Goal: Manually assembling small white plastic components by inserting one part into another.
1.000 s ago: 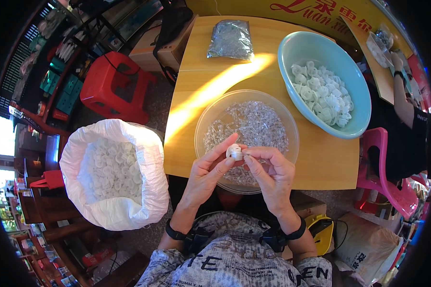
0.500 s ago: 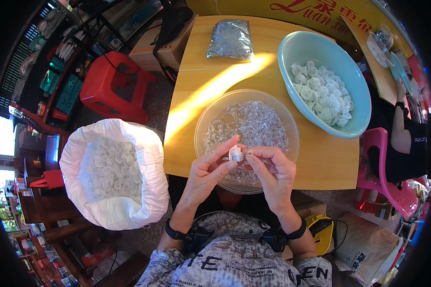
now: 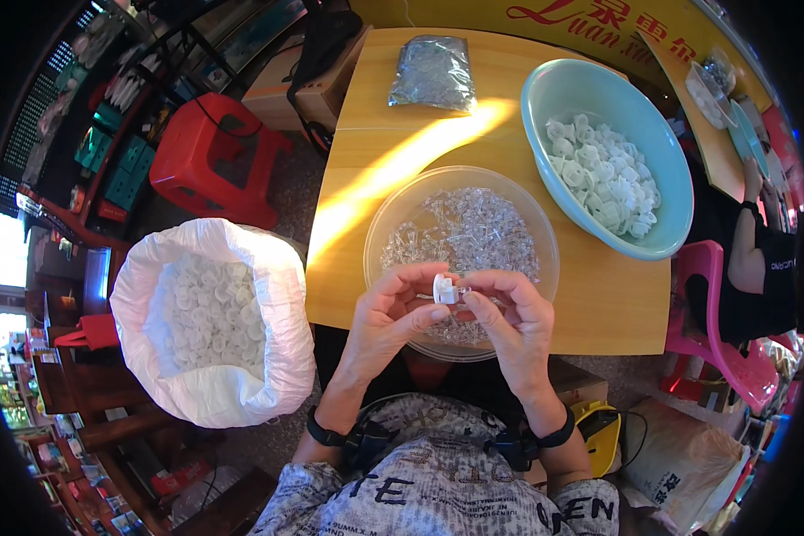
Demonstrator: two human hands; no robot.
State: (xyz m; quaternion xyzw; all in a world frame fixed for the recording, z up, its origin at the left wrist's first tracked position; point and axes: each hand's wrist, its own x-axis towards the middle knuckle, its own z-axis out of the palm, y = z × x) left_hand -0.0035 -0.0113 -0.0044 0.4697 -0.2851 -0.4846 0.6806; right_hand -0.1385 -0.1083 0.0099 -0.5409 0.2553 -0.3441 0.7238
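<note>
I get a wooden table mid-frame, sunlight across it; red-lettered yellow panel behind, dark-lettered gray shirt in front. White sack full of white parts left of the table, red stool beyond. On the table: blue basin with similar parts, clear tub of small clear pieces. Forearms rise from the lower edge, angled inward. Left hand, above the tub: thumb and fingers pinching one white part. Right hand: thumb and index pinching a clear piece at the part's right side; I can't tell if inserted.
</note>
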